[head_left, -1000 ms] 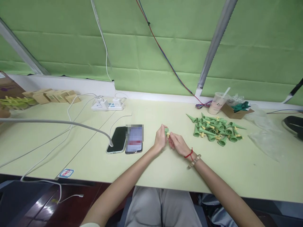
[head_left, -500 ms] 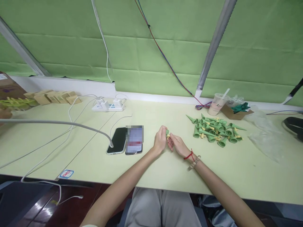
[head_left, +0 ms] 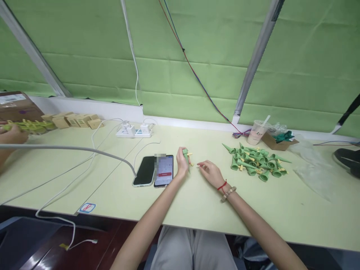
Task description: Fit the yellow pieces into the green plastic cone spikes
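Note:
My left hand [head_left: 182, 162] is closed around a green plastic cone [head_left: 185, 151], its wide end up and its thin tip showing below the fingers. Small yellow pieces [head_left: 190, 154] stick out on the cone's right side. A short gap to the right separates my right hand [head_left: 210, 173] from it, fingers loosely stretched towards the cone. A pale speck shows at these fingertips, too small to name. Right of that hand lies a pile of green cones [head_left: 264, 176], several with yellow pieces on them.
Two phones [head_left: 144, 171] lie left of my hands, behind a grey cable [head_left: 70, 147]. A power strip [head_left: 135, 133], wooden blocks [head_left: 80, 119] and another person's hand [head_left: 14, 135] are farther left. A cup [head_left: 255, 133], cardboard box [head_left: 278, 142] and plastic bag [head_left: 315, 176] surround the pile.
My hands were together at the cone and have parted. My left hand has shifted left with the cone; my right hand has let go of it. The view has tilted slightly.

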A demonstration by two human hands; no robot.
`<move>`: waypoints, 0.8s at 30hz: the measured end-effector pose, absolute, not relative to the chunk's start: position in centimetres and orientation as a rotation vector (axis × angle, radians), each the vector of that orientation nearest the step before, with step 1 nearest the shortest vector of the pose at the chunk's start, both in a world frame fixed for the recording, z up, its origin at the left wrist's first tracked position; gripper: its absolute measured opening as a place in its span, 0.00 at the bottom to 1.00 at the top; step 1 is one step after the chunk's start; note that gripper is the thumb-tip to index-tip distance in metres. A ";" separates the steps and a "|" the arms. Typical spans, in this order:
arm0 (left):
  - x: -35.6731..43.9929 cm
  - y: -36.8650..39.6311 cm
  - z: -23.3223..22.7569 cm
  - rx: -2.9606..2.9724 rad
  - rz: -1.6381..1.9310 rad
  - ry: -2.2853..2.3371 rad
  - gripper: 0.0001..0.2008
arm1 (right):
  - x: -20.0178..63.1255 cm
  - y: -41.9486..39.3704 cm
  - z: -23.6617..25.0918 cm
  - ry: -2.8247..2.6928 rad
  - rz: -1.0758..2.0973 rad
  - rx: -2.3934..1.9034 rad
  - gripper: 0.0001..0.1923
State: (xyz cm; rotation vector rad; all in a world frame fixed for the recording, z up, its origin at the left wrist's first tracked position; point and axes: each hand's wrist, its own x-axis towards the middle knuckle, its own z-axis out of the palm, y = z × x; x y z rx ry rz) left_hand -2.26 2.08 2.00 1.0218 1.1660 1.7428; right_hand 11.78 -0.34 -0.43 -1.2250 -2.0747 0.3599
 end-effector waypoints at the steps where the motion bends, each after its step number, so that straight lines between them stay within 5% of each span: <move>1: -2.2 2.0 2.0 1.003 1.734 1.141 0.12 | 11.2 -0.3 -0.4 -2.121 0.307 -1.214 0.11; 7: -2.0 1.6 2.1 0.986 1.704 1.051 0.12 | 8.3 1.2 -0.6 -2.143 0.153 -1.344 0.08; 17: -1.9 1.3 1.8 1.071 1.695 1.057 0.12 | 10.5 1.5 -0.1 -1.628 0.760 -1.017 0.11; 24: -1.9 1.2 1.0 1.149 1.651 1.109 0.13 | 11.2 0.1 1.5 -1.590 0.824 -0.928 0.12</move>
